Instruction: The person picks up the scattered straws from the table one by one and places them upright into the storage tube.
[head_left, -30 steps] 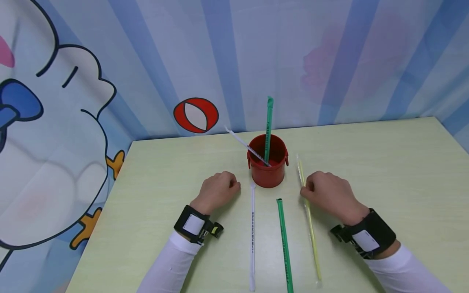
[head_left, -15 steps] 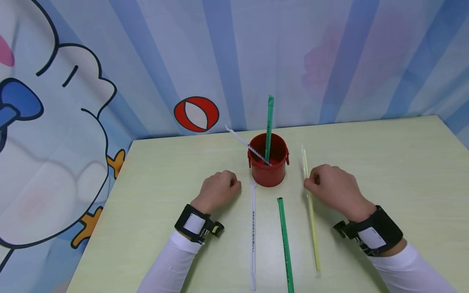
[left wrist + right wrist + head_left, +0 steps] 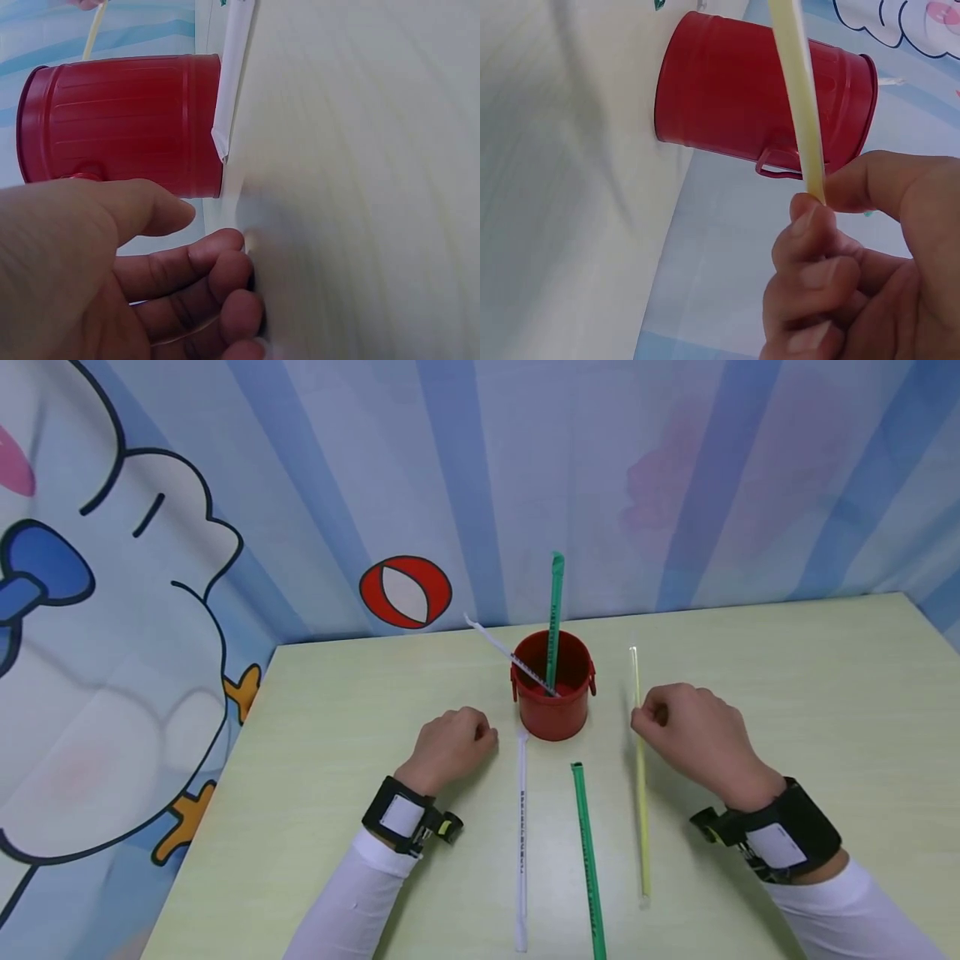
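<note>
My right hand (image 3: 693, 739) pinches a yellow drinking straw (image 3: 642, 818) in a clear wrapper between thumb and forefinger. In the right wrist view the straw (image 3: 801, 90) is raised off the table, and its shadow falls there. A small red bucket (image 3: 553, 714) stands upright to the left of this hand. Inside it lean a green wrapped straw (image 3: 554, 618) and a white wrapped straw (image 3: 498, 643). My left hand (image 3: 450, 747) rests on the table left of the bucket, fingers loosely curled around nothing; the left wrist view shows the bucket (image 3: 127, 124) just beyond its fingertips.
Another white wrapped straw (image 3: 522, 852) lies lengthwise on the pale wooden table (image 3: 847, 710), its far end close to the bucket. Right of it lies another green wrapped straw (image 3: 587, 852). A printed blue curtain (image 3: 525, 485) hangs behind the table's back edge.
My right hand has moved forward and slightly right, lifting the yellow straw from the table. The left hand has stayed in place.
</note>
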The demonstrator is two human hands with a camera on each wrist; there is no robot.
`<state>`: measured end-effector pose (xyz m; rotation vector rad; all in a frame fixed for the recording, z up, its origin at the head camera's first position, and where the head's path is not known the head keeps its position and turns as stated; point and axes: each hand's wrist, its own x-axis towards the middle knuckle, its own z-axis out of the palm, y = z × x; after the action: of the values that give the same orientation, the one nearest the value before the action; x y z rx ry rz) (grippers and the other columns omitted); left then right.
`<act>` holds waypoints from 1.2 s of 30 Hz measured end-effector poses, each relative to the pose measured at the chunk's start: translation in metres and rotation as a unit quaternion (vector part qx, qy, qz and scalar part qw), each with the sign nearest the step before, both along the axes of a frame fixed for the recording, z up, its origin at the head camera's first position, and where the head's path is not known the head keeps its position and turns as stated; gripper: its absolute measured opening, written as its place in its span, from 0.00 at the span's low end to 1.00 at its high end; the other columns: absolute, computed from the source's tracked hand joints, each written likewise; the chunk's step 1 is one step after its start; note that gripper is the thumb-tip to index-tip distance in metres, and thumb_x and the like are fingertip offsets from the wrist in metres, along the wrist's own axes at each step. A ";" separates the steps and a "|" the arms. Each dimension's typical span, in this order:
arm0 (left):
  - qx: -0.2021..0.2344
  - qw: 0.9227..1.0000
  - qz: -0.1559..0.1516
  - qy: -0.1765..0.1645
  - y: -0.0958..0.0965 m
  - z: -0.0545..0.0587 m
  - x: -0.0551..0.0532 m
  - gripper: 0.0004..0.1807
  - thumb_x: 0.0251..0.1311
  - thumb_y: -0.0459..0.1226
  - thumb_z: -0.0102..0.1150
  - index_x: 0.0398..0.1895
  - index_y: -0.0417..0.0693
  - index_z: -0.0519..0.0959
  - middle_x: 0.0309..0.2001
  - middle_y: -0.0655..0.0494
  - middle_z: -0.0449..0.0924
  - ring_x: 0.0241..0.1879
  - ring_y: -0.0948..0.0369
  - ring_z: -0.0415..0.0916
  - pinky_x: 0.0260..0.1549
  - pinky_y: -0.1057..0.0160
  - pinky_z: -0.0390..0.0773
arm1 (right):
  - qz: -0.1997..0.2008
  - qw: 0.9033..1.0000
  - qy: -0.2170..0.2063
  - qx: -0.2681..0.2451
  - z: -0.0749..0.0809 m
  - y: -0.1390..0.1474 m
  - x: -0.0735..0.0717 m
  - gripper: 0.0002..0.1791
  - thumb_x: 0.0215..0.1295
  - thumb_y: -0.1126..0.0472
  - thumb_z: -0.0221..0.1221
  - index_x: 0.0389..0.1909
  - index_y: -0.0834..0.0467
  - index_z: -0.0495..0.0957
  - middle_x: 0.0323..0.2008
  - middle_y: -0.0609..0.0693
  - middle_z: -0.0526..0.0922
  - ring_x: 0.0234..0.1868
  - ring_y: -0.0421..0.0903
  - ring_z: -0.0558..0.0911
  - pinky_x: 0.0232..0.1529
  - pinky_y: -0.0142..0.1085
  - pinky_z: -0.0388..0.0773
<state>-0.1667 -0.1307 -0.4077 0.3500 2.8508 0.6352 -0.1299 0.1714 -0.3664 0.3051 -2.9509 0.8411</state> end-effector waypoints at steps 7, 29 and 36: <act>0.003 1.000 0.004 -0.007 0.001 0.000 0.000 0.16 0.70 0.42 0.56 0.23 0.48 0.79 0.16 0.58 0.65 0.21 0.61 0.67 0.23 0.65 0.62 | -0.005 1.000 0.027 -0.011 0.004 -0.001 -0.002 0.12 0.66 0.60 0.55 0.25 0.58 0.82 0.19 0.49 0.79 0.18 0.44 0.70 0.17 0.35 0.62; 0.006 1.000 0.005 -0.003 0.002 -0.001 -0.001 0.20 0.71 0.43 0.56 0.17 0.50 0.77 0.15 0.59 0.62 0.19 0.61 0.65 0.21 0.65 0.59 | -0.055 0.979 0.185 -0.060 0.056 -0.001 -0.017 0.13 0.69 0.57 0.57 0.29 0.59 0.84 0.24 0.55 0.84 0.24 0.49 0.77 0.21 0.35 0.63; 0.004 1.000 0.008 -0.002 0.002 -0.001 -0.002 0.20 0.71 0.44 0.56 0.18 0.50 0.78 0.15 0.59 0.62 0.19 0.61 0.65 0.22 0.65 0.60 | -0.071 0.967 0.229 -0.089 0.069 -0.004 -0.024 0.13 0.69 0.56 0.57 0.30 0.60 0.85 0.25 0.57 0.85 0.25 0.50 0.78 0.24 0.32 0.61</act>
<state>-0.1685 -0.1288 -0.4088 0.3274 2.8510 0.6488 -0.1538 0.1675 -0.2977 0.2353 -2.4214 0.8718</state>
